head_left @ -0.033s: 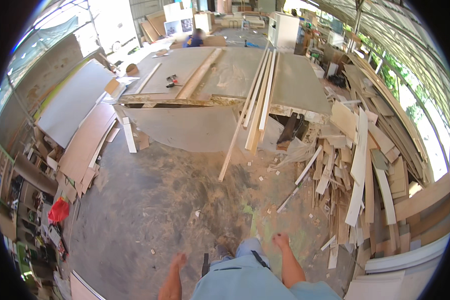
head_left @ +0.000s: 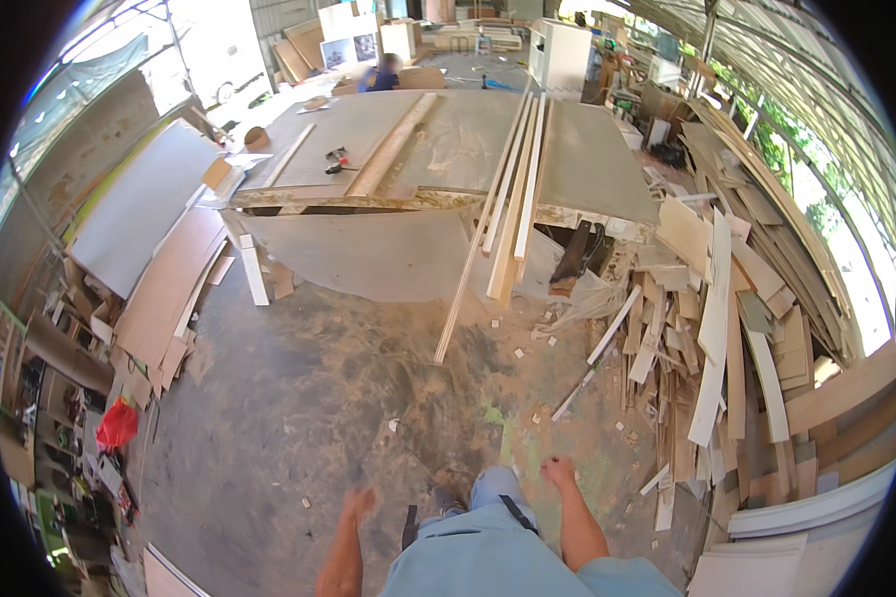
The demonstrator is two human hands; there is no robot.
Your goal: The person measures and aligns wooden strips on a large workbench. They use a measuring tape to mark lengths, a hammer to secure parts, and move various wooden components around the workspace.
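Left hand (head_left: 359, 502): held out near, left of the wearer's body, blurred; cannot tell whether the fingers are apart or together. Right hand (head_left: 559, 471): near, just right of the jeans (head_left: 498, 489), fingers seemingly curled in; too small to tell whether they close fully. Hands well apart, both over the floor (head_left: 289, 418), which is grey, dust-streaked and dotted with pale chips. Nearest loose items: a small scrap (head_left: 393, 425) on the floor, farther off than the left hand, and a thin stick (head_left: 572, 396) beyond the right hand, also on the floor. Farther out, centre: a broad grey table (head_left: 587, 159). Long strips (head_left: 531, 179) lie across it, their near ends jutting past its near edge; the leftmost juts out most. To their left on the top: a tan board (head_left: 395, 146) and a red-and-black tool (head_left: 338, 159). Right: offcuts (head_left: 715, 328) heaped in disorder. Left: a large pale sheet (head_left: 144, 204) leaning at a slant; nearer, a red bag (head_left: 117, 425). Far side, past the table: a person in dark blue (head_left: 382, 78), blurred; right of them, a white cabinet (head_left: 564, 62).
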